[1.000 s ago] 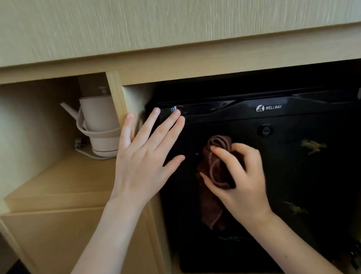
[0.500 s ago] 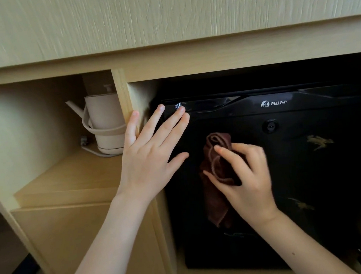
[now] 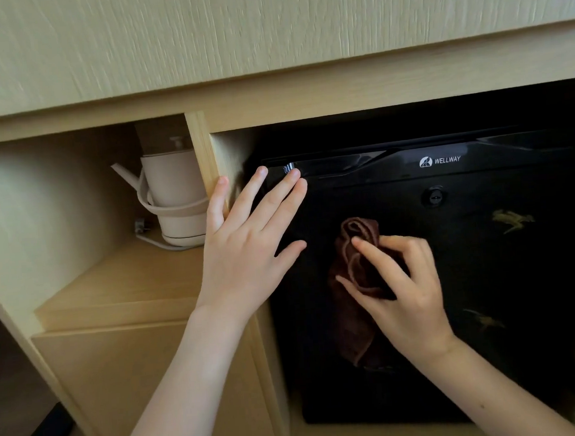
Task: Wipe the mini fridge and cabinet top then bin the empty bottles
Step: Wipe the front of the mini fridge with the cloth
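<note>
Right hand (image 3: 401, 288) pinches bunched brown cloth (image 3: 356, 281) vs black mini fridge (image 3: 488, 253) door, mid-left; left hand (image 3: 247, 255) spread flat, holding nothing, braced at door's top-left corner by wood divider (image 3: 202, 155). Risk: loose cloth tail smears, or hard push opens door; kettle (image 3: 174, 199) sits beyond.

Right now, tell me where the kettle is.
In the head view, the beige kettle stands upright on the left shelf of the wooden cabinet, behind the divider, left of the black mini fridge and the left hand.
</note>
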